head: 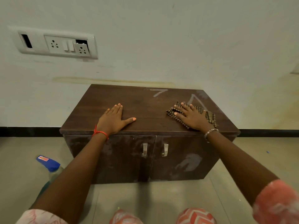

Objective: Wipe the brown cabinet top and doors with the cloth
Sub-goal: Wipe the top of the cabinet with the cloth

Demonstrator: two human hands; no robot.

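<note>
Nearest you, a blue-capped spray bottle (51,165) lies on the smooth floor tiles (242,159), left of the brown cabinet (145,113). Its two flat doors (182,159) are smudged with pale dust and carry small metal handles (144,149). Your left hand (113,118) rests flat on the wood-grain top, fingers together, thumb spread, gripping nothing. Your right hand (192,116) presses the crumpled checked cloth (210,118) onto the top's right side, fingers splayed. Beyond it, chalky streaks (159,92) mark the top. On the wall sits a white socket plate (55,43).
</note>
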